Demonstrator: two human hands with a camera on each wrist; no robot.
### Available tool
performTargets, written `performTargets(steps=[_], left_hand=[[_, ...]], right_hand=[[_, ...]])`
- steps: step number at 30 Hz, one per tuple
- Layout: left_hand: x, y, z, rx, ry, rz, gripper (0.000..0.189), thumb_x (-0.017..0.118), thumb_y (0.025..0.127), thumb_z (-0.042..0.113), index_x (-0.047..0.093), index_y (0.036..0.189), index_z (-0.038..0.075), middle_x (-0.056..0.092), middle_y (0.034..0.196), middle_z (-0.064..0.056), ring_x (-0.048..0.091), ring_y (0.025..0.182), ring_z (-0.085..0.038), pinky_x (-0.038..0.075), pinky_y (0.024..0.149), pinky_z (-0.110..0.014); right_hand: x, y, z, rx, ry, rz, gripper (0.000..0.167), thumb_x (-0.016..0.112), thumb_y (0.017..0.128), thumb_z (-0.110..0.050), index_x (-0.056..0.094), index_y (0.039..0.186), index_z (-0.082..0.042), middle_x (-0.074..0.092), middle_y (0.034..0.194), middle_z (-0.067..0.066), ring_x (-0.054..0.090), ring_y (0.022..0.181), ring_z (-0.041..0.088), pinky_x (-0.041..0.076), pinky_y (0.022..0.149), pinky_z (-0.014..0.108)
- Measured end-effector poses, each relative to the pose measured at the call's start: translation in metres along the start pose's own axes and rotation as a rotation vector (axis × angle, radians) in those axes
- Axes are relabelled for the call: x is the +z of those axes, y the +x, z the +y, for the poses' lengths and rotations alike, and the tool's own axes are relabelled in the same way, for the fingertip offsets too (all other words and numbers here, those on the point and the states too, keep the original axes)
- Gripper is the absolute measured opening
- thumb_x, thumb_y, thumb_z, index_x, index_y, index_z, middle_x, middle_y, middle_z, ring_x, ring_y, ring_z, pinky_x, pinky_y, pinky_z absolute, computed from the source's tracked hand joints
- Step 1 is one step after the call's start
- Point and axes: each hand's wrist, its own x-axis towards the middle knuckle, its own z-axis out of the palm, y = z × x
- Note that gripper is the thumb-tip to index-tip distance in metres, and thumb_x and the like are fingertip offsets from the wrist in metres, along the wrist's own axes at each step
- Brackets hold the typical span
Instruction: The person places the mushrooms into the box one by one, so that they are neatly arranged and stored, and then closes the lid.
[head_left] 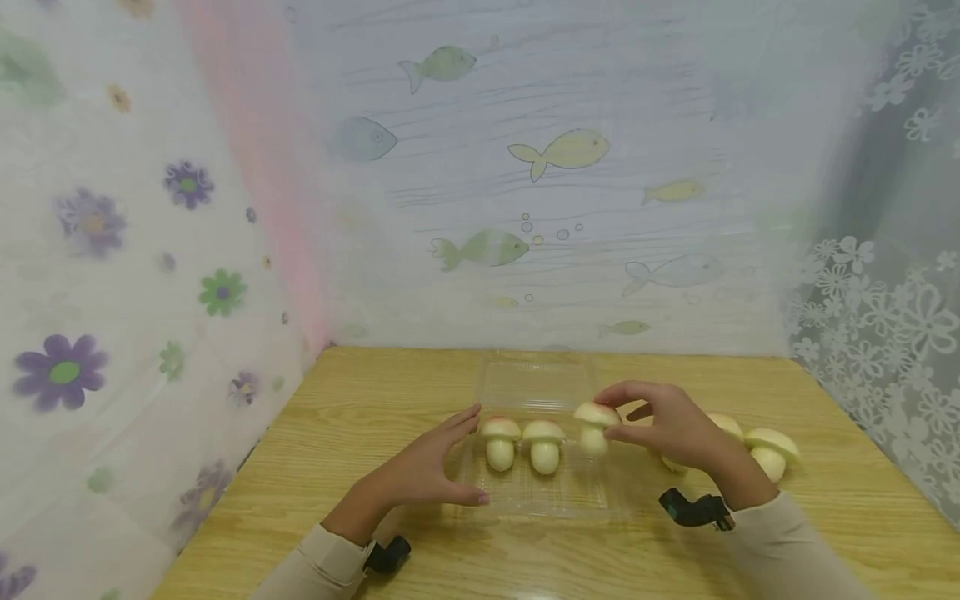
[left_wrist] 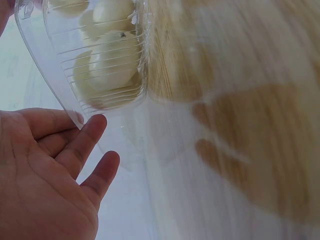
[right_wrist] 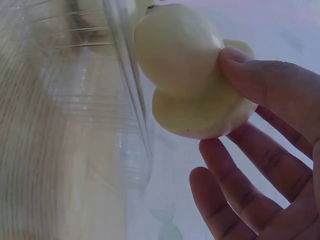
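A clear plastic clamshell box [head_left: 573,492] lies with its lid [head_left: 536,379] folded back. Two pale toy mushrooms with pink-tinged caps, one on the left [head_left: 500,454] and one beside it [head_left: 545,457], sit inside. My left hand [head_left: 420,471] is at the box's left side, thumb and fingers spread; in the left wrist view its fingertips [left_wrist: 95,125] meet the clear rim. Between thumb and fingers, my right hand [head_left: 675,425] pinches a third mushroom [right_wrist: 180,55] by its cap. That mushroom is held over the box's right side, stem downward.
More mushrooms, including one at the far right [head_left: 771,454], lie on the wooden table [head_left: 360,392] behind and beside my right wrist, partly hidden by it. Patterned sheets with fish [head_left: 491,248] and flowers [head_left: 63,372] hang around the table.
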Motion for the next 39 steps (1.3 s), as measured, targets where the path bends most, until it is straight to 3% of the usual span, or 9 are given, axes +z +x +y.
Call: performTargets(steps=[10, 17, 39], left_hand=[[0.001, 0.001, -0.003, 0.004, 0.009, -0.003, 0.113, 0.083, 0.082, 0.059, 0.021, 0.167, 0.018, 0.007, 0.172, 0.016, 0.016, 0.16, -0.027, 0.03, 0.121, -0.064], [0.001, 0.0, -0.002, 0.013, -0.011, 0.001, 0.11, 0.084, 0.084, 0.053, 0.022, 0.167, 0.016, 0.007, 0.172, 0.017, 0.016, 0.16, -0.027, 0.029, 0.121, -0.065], [0.0, 0.0, 0.0, 0.01, -0.01, 0.006, 0.111, 0.084, 0.083, 0.053, 0.022, 0.167, 0.015, 0.007, 0.172, 0.016, 0.017, 0.16, -0.028, 0.03, 0.12, -0.066]], right_hand=[[0.009, 0.002, 0.006, -0.021, -0.041, -0.007, 0.038, 0.085, 0.087, -0.033, 0.073, 0.123, -0.028, 0.074, 0.117, -0.011, 0.071, 0.104, 0.015, 0.061, 0.082, 0.037], [0.015, 0.002, 0.009, -0.016, -0.037, -0.039, 0.036, 0.083, 0.089, -0.035, 0.072, 0.123, -0.028, 0.073, 0.119, -0.011, 0.07, 0.105, 0.014, 0.061, 0.084, 0.042], [0.021, 0.005, 0.005, -0.072, -0.085, -0.074, 0.037, 0.084, 0.089, -0.022, 0.072, 0.124, -0.022, 0.072, 0.123, -0.008, 0.07, 0.109, 0.015, 0.06, 0.086, 0.046]])
